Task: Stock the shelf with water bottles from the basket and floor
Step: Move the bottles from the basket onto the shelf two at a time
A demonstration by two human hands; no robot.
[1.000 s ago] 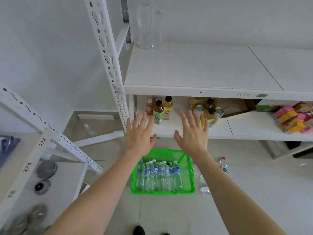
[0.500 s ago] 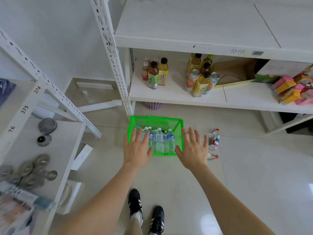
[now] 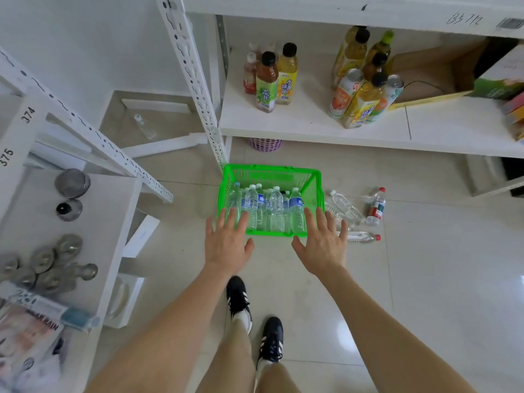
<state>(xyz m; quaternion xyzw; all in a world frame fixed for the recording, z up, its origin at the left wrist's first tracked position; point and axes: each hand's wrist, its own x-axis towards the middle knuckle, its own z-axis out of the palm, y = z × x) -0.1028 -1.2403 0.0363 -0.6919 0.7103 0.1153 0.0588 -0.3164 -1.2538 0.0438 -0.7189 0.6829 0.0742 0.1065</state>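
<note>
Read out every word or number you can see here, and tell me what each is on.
"374": white rack post on the left.
"375": same post, lower down.
"龙井": green-labelled tea bottle.
Handwriting on the upper shelf edge: too unclear to read.
Labels on the water bottles in the green basket: too small.
Magazine cover: blurred.

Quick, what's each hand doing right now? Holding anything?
Left hand: open, fingers spread, holding nothing, above the green basket.
Right hand: open, fingers spread, holding nothing.
</note>
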